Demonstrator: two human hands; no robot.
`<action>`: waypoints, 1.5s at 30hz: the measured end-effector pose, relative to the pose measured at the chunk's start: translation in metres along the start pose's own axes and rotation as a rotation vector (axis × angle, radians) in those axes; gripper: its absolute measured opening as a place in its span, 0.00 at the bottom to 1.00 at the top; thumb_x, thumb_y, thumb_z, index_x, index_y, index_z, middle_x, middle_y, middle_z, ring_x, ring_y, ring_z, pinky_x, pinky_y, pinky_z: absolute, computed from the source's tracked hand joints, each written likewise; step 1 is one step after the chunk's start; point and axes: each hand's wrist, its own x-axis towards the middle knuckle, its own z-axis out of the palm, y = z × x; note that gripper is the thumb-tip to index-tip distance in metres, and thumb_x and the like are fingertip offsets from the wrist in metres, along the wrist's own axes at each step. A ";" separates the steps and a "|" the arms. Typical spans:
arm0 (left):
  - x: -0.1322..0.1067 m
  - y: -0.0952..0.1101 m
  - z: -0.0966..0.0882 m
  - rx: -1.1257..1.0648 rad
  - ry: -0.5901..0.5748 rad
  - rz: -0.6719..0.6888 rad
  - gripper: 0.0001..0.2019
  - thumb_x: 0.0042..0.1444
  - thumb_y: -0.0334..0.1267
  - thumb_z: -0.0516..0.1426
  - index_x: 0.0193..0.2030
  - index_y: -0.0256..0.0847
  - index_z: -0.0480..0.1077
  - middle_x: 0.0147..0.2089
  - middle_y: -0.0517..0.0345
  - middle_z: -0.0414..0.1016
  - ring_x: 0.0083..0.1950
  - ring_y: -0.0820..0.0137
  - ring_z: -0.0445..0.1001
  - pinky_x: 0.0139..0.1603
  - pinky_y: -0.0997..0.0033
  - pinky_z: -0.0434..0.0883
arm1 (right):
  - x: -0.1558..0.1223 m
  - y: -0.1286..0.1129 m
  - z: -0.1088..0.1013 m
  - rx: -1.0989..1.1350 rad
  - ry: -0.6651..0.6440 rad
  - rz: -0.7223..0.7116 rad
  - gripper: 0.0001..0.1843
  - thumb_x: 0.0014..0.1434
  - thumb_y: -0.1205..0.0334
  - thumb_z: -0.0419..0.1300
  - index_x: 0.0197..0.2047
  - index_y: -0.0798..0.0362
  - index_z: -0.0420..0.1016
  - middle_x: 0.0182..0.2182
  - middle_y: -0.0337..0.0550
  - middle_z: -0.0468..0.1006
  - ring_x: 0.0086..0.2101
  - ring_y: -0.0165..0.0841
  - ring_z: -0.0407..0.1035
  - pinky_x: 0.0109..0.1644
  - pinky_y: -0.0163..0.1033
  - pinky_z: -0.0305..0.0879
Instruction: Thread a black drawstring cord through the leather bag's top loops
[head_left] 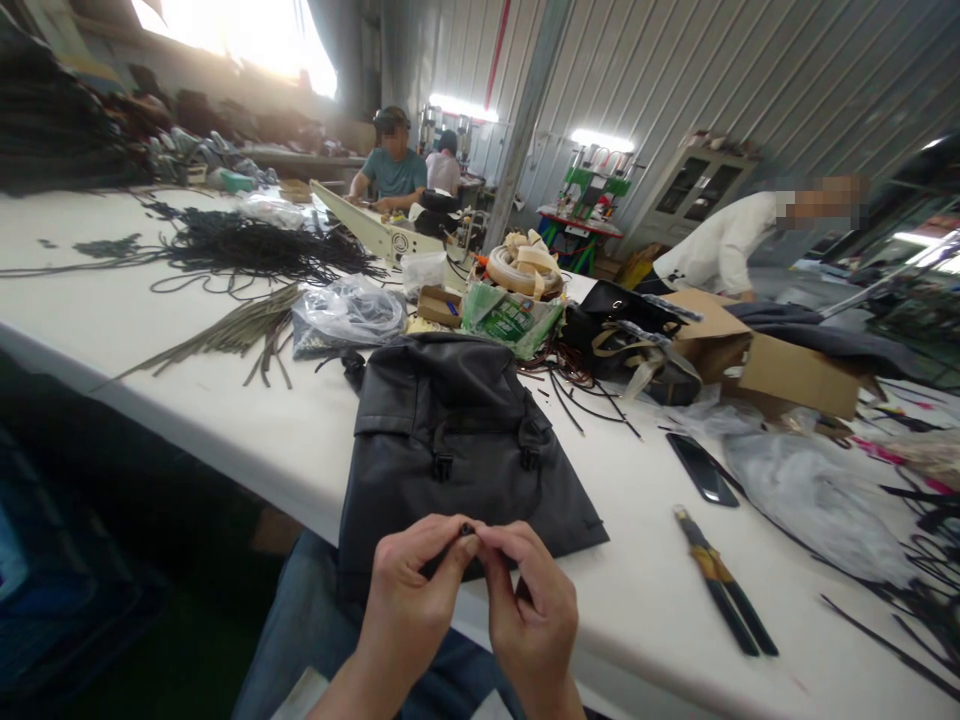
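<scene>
Both hands meet over the near edge of a black backpack (472,480), which lies on the white table with its two buckled straps facing up. Between the fingertips is a small dark round piece (466,529), too small to name. My left hand (416,585) pinches it between thumb and forefinger. My right hand (529,595) is closed too, its thumb and forefinger pressed together against the same piece from the right. Whether a second part sits in the right fingertips is hidden.
Right of the backpack lie yellow-and-black pliers (720,580) and a phone (703,468). Beyond it are a clear plastic bag (349,312), a green box (510,315) with tape rolls, and black cords (247,240). A cardboard box (795,370) stands at right. Several people work behind.
</scene>
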 end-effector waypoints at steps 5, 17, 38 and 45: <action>0.002 0.000 -0.004 -0.002 -0.026 -0.037 0.07 0.71 0.37 0.64 0.45 0.50 0.86 0.43 0.59 0.86 0.46 0.67 0.83 0.50 0.72 0.79 | -0.002 0.004 0.000 -0.023 -0.004 0.037 0.15 0.73 0.74 0.62 0.56 0.47 0.83 0.43 0.44 0.84 0.41 0.35 0.81 0.45 0.36 0.80; 0.003 0.014 -0.003 0.235 0.037 0.267 0.07 0.74 0.34 0.62 0.47 0.47 0.83 0.44 0.59 0.87 0.46 0.68 0.84 0.51 0.69 0.78 | 0.006 -0.010 -0.011 -0.016 -0.020 0.088 0.13 0.74 0.71 0.65 0.55 0.45 0.83 0.43 0.41 0.85 0.40 0.32 0.81 0.44 0.33 0.78; 0.015 0.006 -0.019 0.094 -0.062 -0.015 0.08 0.72 0.41 0.63 0.53 0.52 0.84 0.51 0.61 0.87 0.53 0.67 0.85 0.58 0.74 0.78 | 0.013 -0.005 -0.015 -0.088 -0.067 0.048 0.17 0.76 0.72 0.60 0.60 0.46 0.83 0.42 0.42 0.79 0.40 0.31 0.77 0.42 0.33 0.75; 0.013 0.008 -0.029 0.199 -0.089 0.167 0.07 0.74 0.35 0.61 0.47 0.45 0.82 0.45 0.56 0.84 0.45 0.69 0.84 0.48 0.75 0.79 | 0.011 -0.003 -0.011 -0.069 -0.088 0.042 0.19 0.77 0.73 0.58 0.62 0.47 0.82 0.42 0.43 0.78 0.40 0.32 0.76 0.43 0.35 0.74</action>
